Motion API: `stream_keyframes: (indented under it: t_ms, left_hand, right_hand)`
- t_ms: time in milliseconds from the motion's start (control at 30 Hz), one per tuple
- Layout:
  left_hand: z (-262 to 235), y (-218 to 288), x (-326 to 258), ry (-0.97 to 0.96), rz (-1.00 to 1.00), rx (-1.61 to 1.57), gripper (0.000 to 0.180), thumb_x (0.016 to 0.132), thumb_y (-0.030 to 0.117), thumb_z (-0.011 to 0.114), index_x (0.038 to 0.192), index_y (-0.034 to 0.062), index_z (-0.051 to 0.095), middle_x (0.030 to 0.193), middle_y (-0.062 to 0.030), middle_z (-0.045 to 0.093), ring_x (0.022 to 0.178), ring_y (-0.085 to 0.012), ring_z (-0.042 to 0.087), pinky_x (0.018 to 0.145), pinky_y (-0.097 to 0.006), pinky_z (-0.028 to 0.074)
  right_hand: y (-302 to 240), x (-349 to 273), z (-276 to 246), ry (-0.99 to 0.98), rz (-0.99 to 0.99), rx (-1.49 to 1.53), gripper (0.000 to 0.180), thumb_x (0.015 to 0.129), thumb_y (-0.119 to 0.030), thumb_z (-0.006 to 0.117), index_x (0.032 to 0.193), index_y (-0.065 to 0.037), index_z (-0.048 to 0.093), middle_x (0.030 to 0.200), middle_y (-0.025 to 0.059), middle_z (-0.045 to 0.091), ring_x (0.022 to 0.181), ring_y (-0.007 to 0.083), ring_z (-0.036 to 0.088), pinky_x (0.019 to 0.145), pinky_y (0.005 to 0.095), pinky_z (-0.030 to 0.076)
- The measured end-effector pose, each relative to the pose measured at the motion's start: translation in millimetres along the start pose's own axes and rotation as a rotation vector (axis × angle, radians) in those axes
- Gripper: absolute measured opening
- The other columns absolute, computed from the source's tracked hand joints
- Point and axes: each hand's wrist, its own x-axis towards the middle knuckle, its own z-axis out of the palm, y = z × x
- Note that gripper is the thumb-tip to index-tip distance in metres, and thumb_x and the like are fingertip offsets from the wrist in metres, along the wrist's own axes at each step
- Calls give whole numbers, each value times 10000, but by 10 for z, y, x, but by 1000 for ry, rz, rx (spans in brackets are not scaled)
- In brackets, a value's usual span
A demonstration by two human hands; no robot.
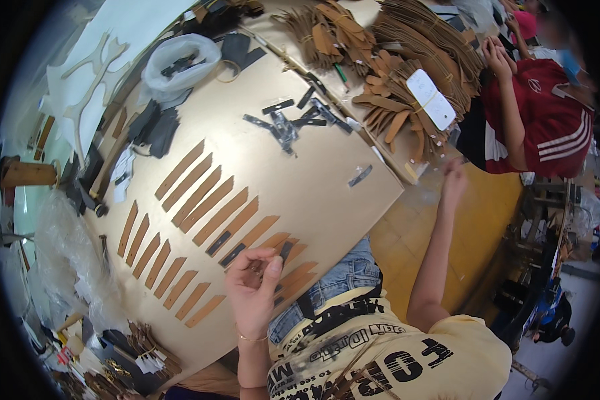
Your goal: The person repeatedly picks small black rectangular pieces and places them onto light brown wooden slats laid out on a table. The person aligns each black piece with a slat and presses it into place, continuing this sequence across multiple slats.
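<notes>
My left hand (pixel 255 283) is over the near edge of the table, thumb and fingers pinched on a small dark strip (pixel 286 250). Under and around it lie tan leather strips (pixel 252 230) in a slanting row, each with one pointed end. A few of those nearest the hand bear dark rectangular pieces (pixel 218 243). A second row of shorter tan strips (pixel 170 277) lies to the left. Away from the table, my right hand (pixel 454 175) is held out to the right above the yellow floor. Its fingers are smeared by motion.
Small black pieces, some in clear wrap (pixel 285 130), lie scattered farther back. A plastic bag (pixel 180 63) with dark parts sits at the back left. Bundled brown leather strips (pixel 423 40) are piled at the back right, beside a person in a red shirt (pixel 547 120).
</notes>
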Motion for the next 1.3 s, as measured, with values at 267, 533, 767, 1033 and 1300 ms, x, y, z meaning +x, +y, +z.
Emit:
stream_keyframes:
  t_ms: [267, 533, 767, 1033, 1300]
  left_hand:
    - [-21, -12, -96, -76, -42, -160, 154, 923, -26, 652, 1066, -45, 600, 970, -93, 661, 820, -158, 690, 767, -266, 567]
    - [-101, 78, -131, -137, 74, -114, 177, 923, -54, 631, 1100, -44, 633, 1043, -86, 678, 950, -143, 676, 863, -267, 549]
    - [-336, 140, -218, 23, 158, 44, 178, 910, -52, 650, 1087, -38, 653, 1051, -80, 691, 967, -137, 681, 873, -257, 543]
    - [-600, 66, 129, 378, 124, 68, 152, 883, -29, 696, 1028, -55, 658, 953, -102, 707, 828, -115, 689, 760, -224, 541]
    - [-705, 39, 418, 605, 122, 355, 160, 876, 37, 723, 1014, -27, 676, 799, -50, 703, 645, -46, 608, 569, -181, 420]
  right_hand:
    - [173, -329, -43, 133, -563, -1078, 521, 860, -221, 640, 1338, -36, 546, 1239, 204, 622, 1119, 331, 606, 946, 443, 474]
    - [-1793, -1113, 336, -544, -609, 530, 428, 928, -262, 655, 1246, 14, 582, 1065, 97, 625, 906, 183, 578, 804, 338, 473]
    - [-2391, -2141, 1052, -1413, -681, 61, 156, 821, -178, 778, 924, -80, 715, 846, 37, 675, 779, 238, 603, 767, 332, 431]
    - [-2421, -2415, 1573, -1318, -757, -24, 76, 845, -78, 735, 873, -14, 704, 781, 72, 651, 717, 215, 596, 689, 318, 452]
    - [-2272, -2567, 1900, -1172, -684, -150, 110, 862, -169, 737, 854, -61, 716, 802, 29, 672, 724, 203, 608, 757, 327, 387]
